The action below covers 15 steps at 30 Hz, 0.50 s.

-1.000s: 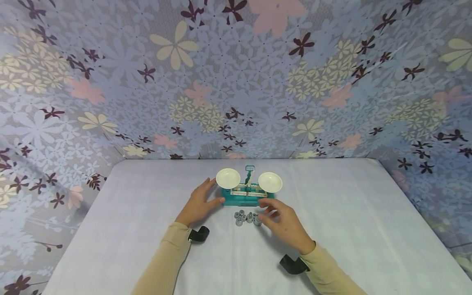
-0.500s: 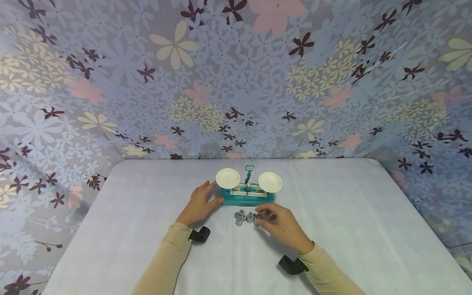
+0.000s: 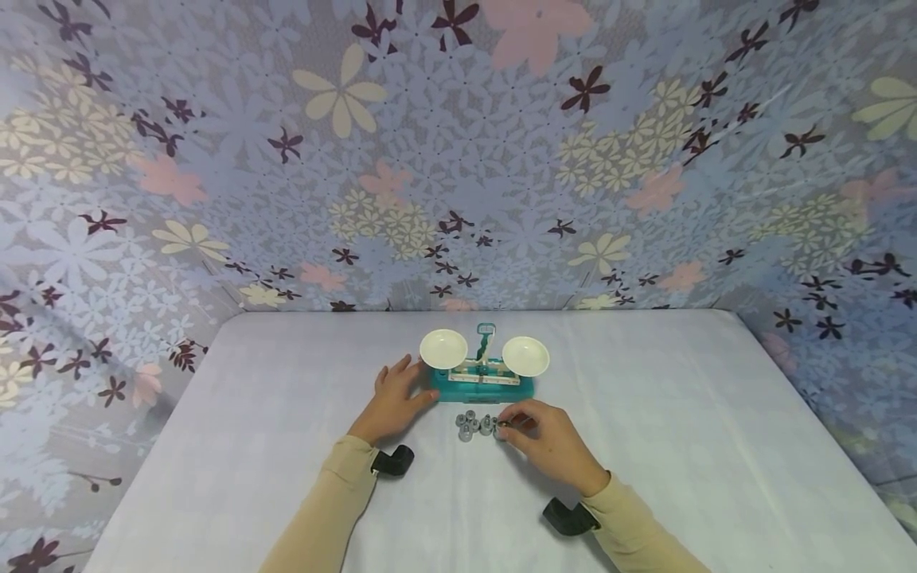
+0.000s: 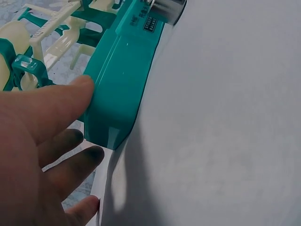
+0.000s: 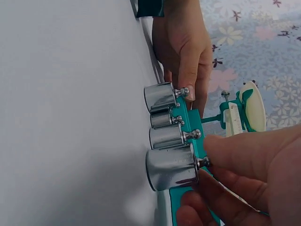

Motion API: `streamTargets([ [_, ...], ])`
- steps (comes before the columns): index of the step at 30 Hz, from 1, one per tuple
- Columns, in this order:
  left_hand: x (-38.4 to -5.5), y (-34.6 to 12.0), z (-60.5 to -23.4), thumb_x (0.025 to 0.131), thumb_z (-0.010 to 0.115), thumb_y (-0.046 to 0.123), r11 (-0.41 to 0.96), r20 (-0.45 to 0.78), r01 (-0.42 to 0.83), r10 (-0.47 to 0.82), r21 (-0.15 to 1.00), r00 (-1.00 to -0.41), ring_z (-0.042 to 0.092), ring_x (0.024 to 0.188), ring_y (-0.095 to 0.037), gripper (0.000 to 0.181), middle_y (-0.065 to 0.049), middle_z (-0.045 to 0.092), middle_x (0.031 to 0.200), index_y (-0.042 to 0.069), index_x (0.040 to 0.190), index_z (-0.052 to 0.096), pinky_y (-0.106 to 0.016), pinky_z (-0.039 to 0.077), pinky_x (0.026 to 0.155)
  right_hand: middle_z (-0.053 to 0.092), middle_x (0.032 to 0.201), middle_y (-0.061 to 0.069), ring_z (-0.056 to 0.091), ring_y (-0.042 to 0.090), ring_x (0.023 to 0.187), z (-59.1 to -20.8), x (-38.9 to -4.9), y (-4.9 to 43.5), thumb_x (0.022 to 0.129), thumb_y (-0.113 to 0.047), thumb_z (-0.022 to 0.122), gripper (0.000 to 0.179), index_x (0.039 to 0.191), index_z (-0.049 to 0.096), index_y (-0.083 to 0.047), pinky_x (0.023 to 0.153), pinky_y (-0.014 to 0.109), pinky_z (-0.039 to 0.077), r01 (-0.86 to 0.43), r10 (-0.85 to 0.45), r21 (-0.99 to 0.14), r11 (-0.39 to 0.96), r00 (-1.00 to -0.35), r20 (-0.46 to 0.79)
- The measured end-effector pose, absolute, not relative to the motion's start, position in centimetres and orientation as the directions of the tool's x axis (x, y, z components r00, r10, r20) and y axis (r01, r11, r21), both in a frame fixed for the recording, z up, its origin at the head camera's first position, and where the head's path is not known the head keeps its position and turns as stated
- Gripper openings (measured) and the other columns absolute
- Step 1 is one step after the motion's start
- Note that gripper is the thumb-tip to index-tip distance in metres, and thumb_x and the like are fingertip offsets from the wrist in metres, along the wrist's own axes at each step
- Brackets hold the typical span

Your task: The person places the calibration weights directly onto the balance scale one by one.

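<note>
A teal balance scale with two white pans stands on the table. At its left end is my left hand, its thumb at the base's edge and its other fingers spread loosely alongside. In front of the scale several shiny metal weights with knobs are grouped. My right hand pinches the knob of the largest weight, thumb on one side and fingers on the other. Smaller weights stand beside it in the right wrist view.
A pale cloth covers the table. Behind it and at both sides hangs a flower-patterned curtain. Black wrist mounts sit on both sleeves.
My right hand has drawn slightly nearer the front, its fingertips coming off the scale's front and together at the largest weight's knob. My left hand has shifted only slightly.
</note>
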State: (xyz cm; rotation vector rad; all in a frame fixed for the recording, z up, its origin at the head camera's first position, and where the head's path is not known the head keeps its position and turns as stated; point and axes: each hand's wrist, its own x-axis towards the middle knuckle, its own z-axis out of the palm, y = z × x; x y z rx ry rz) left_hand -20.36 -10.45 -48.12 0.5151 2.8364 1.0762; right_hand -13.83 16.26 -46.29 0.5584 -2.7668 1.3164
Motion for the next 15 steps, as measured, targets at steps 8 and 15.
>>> streamTargets([
  [8,-20.26,-10.31,-48.48,0.089,0.058,0.040,0.692,0.088,0.321,0.350,0.646,-0.932,0.017,0.139,-0.030,0.059,-0.008,0.045,0.140,0.011,0.138,0.043,-0.058,-0.002,0.108,0.064,0.090,-0.010,0.060,0.004,0.079,-46.58,-13.96,16.36,0.082,-0.011,0.071,0.013,0.093,0.067,-0.016,0.072,0.024,0.051,-0.301,-0.289,-0.757,0.580,-0.945,0.155],
  [15,-20.28,-10.13,-48.60,0.090,0.058,0.040,0.696,0.097,0.317,0.337,0.645,-0.936,0.019,0.139,-0.028,0.057,-0.007,0.046,0.139,0.011,0.137,0.045,-0.056,-0.003,0.109,0.064,0.088,-0.010,0.060,0.003,0.080,-46.61,-13.94,16.34,0.082,-0.011,0.070,0.012,0.092,0.067,-0.016,0.073,0.024,0.051,-0.290,-0.279,-0.760,0.581,-0.949,0.149],
])
